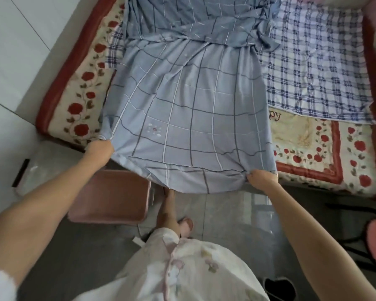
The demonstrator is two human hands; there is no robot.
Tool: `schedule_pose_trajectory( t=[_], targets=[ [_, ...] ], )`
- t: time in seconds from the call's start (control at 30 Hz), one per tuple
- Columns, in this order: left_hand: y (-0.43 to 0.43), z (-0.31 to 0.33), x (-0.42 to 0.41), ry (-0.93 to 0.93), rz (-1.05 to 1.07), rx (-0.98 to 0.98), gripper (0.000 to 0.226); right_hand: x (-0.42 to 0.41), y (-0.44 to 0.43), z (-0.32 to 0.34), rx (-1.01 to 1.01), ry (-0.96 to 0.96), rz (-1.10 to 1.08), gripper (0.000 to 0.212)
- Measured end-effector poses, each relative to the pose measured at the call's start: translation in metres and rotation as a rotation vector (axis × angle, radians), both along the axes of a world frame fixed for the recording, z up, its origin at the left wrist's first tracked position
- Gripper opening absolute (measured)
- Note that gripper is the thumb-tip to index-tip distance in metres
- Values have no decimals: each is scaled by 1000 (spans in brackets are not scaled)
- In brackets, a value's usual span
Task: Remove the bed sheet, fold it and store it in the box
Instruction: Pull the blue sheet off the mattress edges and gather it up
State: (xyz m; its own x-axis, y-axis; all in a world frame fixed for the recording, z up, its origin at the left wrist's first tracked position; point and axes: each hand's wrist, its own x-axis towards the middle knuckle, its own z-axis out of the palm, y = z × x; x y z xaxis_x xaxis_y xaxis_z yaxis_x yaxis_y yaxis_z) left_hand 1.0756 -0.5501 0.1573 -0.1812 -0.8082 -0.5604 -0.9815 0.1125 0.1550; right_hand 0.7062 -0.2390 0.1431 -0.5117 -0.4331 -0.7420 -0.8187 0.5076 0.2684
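— How is the cloth held?
— The near corners of the bed sheet (189, 118) are pinched by the left hand (101, 147) and the right hand (262, 178), with fingers curled round the hem.
— What is left?
— The sheet lies loose on the bed (308, 153), bunched farther up. Folding is judged barely begun, and nothing is stored yet in the pink container (111, 196).
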Motion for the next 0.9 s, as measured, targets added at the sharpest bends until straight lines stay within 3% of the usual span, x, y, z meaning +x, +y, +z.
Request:
schedule_pose_trajectory(
  t=[0.17, 0.27, 0.37, 0.47, 0.53, 0.63, 0.7, 0.8, 0.83, 0.9],
  targets=[
    [10, -11, 9, -407, -319, -25, 44, 6, 26, -22, 2, -58, -299, 54],
    [22, -15, 14, -664, -263, 255, 53, 4, 46, -28, 248, -93, -427, 84],
    [33, -14, 5, -865, -387, 457, 58, 2, 47, -19, 466, -102, -332, 76],
    [34, -19, -9, -759, -367, 410, 63, -2, 23, -11, 486, -158, -234, 53],
    [35, -20, -17, -744, -349, 382, 74, -6, 4, -10, 456, -208, -271, 48],
    [25, -27, -25, -666, -457, 337, 66, -6, -26, -12, 335, -248, -280, 43],
    [18, -17, -39, -608, -568, 280, 59, -21, -48, -35, 217, -243, -242, 45],
    [6, -9, -58, -487, -632, 267, 48, -70, -90, -116, 193, -279, -155, 83],
    [2, -6, -61, -431, -623, 280, 46, -71, -109, -116, 177, -279, -177, 83],
    [-13, -3, -63, -245, -550, 312, 43, -48, -160, -66, 57, -309, -112, 59]
  ],
)
